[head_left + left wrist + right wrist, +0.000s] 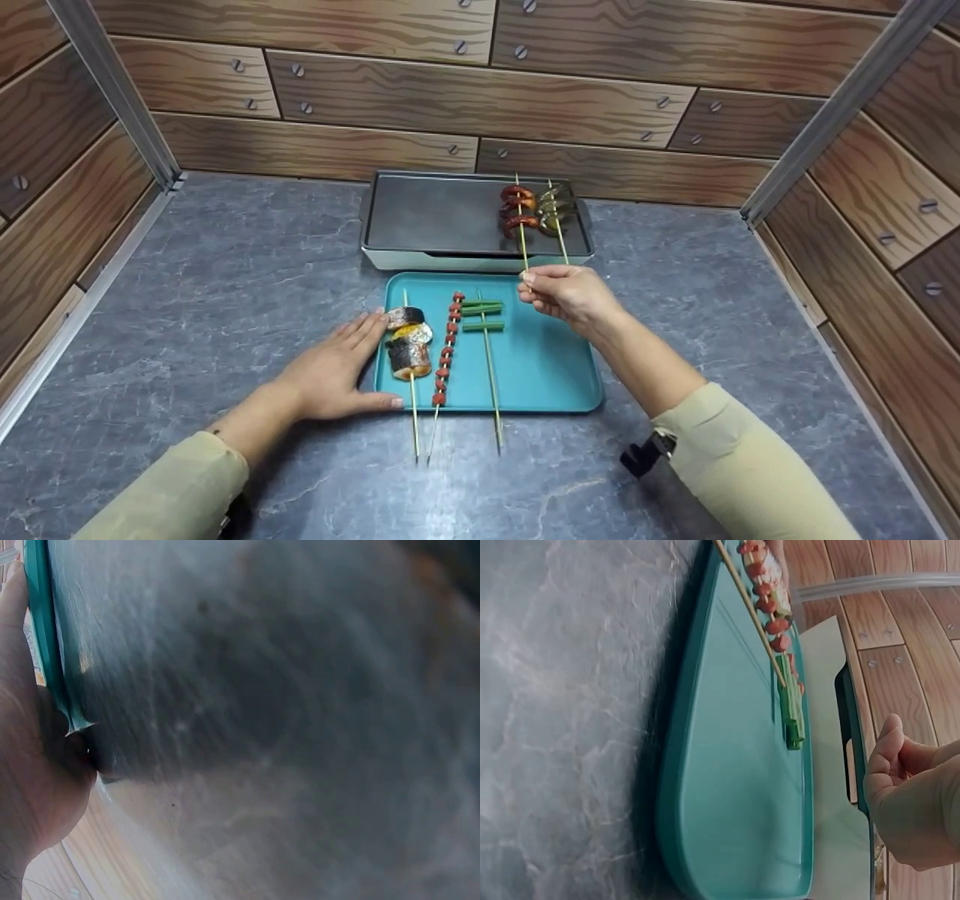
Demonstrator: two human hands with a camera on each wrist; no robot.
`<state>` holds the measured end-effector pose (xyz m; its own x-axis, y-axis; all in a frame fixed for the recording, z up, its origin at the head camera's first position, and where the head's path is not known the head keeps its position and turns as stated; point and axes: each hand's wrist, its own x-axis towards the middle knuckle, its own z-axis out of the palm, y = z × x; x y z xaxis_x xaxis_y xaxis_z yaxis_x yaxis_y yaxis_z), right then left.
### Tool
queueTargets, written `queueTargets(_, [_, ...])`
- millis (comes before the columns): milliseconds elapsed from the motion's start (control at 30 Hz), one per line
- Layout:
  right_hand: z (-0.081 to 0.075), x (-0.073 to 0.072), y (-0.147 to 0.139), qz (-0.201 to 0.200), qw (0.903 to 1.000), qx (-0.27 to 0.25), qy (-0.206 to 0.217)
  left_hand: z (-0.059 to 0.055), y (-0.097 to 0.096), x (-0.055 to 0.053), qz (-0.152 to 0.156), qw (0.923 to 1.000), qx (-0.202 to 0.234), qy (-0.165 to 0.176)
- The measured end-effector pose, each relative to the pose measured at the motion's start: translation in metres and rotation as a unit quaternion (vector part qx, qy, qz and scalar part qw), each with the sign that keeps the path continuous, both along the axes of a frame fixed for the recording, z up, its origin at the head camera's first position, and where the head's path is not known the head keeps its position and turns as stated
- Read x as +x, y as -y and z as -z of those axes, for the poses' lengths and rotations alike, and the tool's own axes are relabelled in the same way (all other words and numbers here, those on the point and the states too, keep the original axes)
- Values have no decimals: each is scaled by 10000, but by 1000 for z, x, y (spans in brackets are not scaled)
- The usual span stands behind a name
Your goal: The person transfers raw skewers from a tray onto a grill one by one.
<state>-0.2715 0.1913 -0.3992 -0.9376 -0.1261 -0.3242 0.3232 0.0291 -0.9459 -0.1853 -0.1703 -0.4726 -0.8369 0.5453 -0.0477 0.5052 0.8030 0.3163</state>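
Observation:
My right hand [574, 296] pinches the lower end of a wooden skewer [520, 210] threaded with curled reddish-brown pieces. Those pieces are over the right part of the dark griddle [435, 214]; whether they touch it I cannot tell. Just right of it lies a second skewer [553, 214] with curled grey-green pieces. My left hand [337, 367] rests at the left rim of the teal tray [551, 375], fingers straight, beside a skewer of thick silver-and-black fish-like chunks [409, 356]. In the right wrist view, the pinched stick is hidden behind the right hand [915, 795].
On the tray also lie a skewer of small red pieces [448, 350] and a skewer of green stalks [482, 309]. Their sticks overhang the tray's front edge. The griddle stands directly behind the tray on a grey marbled table [255, 247]. Wood-patterned panels [480, 97] enclose the back and sides.

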Motion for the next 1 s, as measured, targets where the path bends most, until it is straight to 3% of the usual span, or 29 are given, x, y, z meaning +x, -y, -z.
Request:
queueTargets(500, [2, -17, 5, -32, 9996, 244, 164, 1, 0, 0, 22, 10000, 7, -28])
queueTargets(1000, [-2, -18, 11, 186, 9979, 588, 208, 1, 0, 0, 30, 10000, -12, -49])
